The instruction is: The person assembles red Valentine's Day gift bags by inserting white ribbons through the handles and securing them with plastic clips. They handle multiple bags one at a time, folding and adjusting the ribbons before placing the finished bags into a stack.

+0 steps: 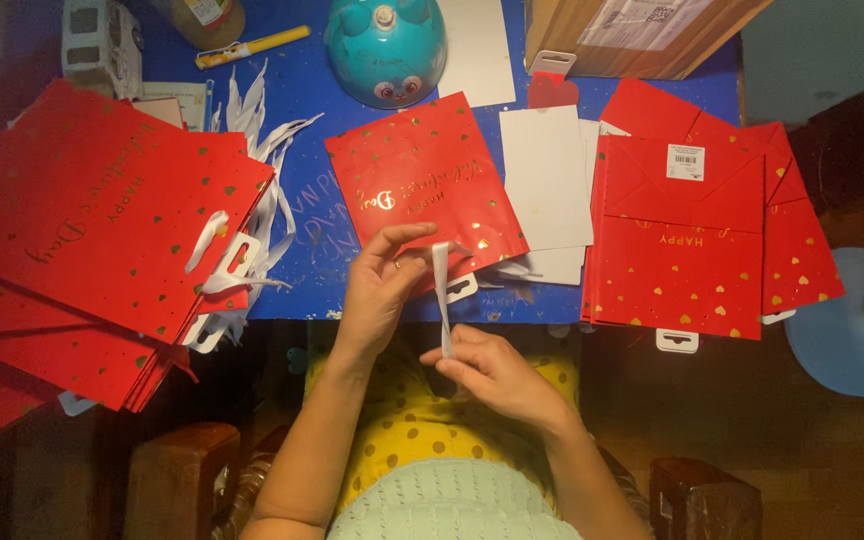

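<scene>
A flat red paper gift bag [422, 175] with gold hearts lies on the blue table [312, 200] in front of me. A white ribbon handle [441, 300] runs from its near edge down towards my lap. My left hand [382, 285] pinches the ribbon's upper end by the bag's edge. My right hand [487, 365] grips the lower end of the same ribbon. A white tag [460, 290] sticks out under the bag's near edge.
A fanned pile of red bags [82, 240] with white ribbons covers the left side. Folded red bags [692, 230] are stacked at the right beside white cards [545, 175]. A teal round toy [385, 45], a cardboard box [632, 30] and a yellow pen [252, 45] sit at the back.
</scene>
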`<state>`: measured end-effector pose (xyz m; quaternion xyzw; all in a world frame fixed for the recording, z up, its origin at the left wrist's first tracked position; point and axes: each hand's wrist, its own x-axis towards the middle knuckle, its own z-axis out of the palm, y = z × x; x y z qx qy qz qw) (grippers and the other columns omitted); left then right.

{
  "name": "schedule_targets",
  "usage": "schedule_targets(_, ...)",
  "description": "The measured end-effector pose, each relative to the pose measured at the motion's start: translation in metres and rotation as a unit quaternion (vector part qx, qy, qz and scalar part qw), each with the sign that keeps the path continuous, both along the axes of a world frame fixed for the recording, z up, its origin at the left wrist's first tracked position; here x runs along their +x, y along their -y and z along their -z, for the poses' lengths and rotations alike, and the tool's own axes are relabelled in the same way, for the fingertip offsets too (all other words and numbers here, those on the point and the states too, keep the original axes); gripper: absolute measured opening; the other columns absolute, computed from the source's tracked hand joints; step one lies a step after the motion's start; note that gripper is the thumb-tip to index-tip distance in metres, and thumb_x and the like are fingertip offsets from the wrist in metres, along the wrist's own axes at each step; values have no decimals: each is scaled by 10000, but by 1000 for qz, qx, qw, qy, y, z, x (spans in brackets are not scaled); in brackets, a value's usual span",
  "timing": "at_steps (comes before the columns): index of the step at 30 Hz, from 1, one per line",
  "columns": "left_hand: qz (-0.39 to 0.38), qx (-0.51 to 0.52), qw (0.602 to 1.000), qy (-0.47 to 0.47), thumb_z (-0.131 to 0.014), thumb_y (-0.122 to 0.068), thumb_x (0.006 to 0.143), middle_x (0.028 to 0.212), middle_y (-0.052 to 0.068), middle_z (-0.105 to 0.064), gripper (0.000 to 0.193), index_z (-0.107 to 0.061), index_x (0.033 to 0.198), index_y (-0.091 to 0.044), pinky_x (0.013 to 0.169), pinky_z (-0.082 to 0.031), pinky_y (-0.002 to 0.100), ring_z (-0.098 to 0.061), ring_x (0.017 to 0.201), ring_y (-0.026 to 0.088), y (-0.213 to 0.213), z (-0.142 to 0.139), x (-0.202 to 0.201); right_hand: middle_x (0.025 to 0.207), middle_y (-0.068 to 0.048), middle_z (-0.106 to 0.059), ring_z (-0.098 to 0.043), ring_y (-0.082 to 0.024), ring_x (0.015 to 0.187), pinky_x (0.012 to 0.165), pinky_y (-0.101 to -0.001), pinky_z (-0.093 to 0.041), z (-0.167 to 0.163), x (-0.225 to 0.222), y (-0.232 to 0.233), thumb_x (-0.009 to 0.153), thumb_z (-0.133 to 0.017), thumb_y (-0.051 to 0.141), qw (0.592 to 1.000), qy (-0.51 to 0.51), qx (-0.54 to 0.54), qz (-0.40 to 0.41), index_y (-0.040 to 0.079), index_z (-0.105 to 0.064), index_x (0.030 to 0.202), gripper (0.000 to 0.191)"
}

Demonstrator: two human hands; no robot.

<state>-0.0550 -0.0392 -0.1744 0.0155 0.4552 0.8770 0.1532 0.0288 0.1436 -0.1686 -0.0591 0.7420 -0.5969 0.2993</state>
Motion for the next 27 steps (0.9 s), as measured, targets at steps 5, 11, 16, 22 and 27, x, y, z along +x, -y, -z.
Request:
schedule_targets(5, -12, -17, 1000, 10, -579, 6, 985, 1078, 144, -739, 324, -575, 1309, 20, 871, -604, 358, -729, 974, 218, 1, 12, 3, 919, -16, -627, -627, -100, 796, 691, -282, -524, -6, 8, -6, 1025, -624, 195, 985, -70, -62, -147, -2, -762, 1118, 257)
schedule_targets(11, -42, -162, 984, -54, -615, 9, 1018, 1110, 104, -694, 277, -632, 1292, 42, 950, -531, 310, -650, 1044, 150, 12, 35, 22, 773, -6, -625, -563, -96, 644, 582, -262, -465, 5, 4, -25, 1032, -636, 198, 984, 46, -173, 16, -28, -806, 1075, 286)
schedule_targets(16, -24, -37, 996, 83, -619, -43, 996, 1236, 144, -647, 392, -548, 1369, 52, 1007, -531, 375, -649, 1098, 205, 26, 36, 64, 900, -83, -753, -626, -104, 669, 635, -252, -531, 13, -37, -16, 987, -673, 121, 961, -25, -213, 173, -27, -752, 1142, 229)
schedule_targets(22, -30, 151, 956, 249, -586, -78, 949, 1412, 234, -551, 630, -343, 1519, 29, 1088, -485, 435, -618, 1235, 312, 25, 27, 89, 941, -83, -784, -711, -83, 754, 681, -273, -604, 8, -82, 35, 952, -664, 99, 967, -92, -49, 232, 35, -658, 1043, 112)
schedule_targets(27, -55, 168, 955, 240, -559, -82, 965, 1445, 238, -531, 638, -318, 1541, 46, 1098, -479, 430, -602, 1260, 312, 28, 31, 83, 843, -120, -695, -683, -254, 773, 689, -388, -517, 5, -85, 48, 894, -663, 15, 928, -307, 183, 108, 24, -688, 937, 51)
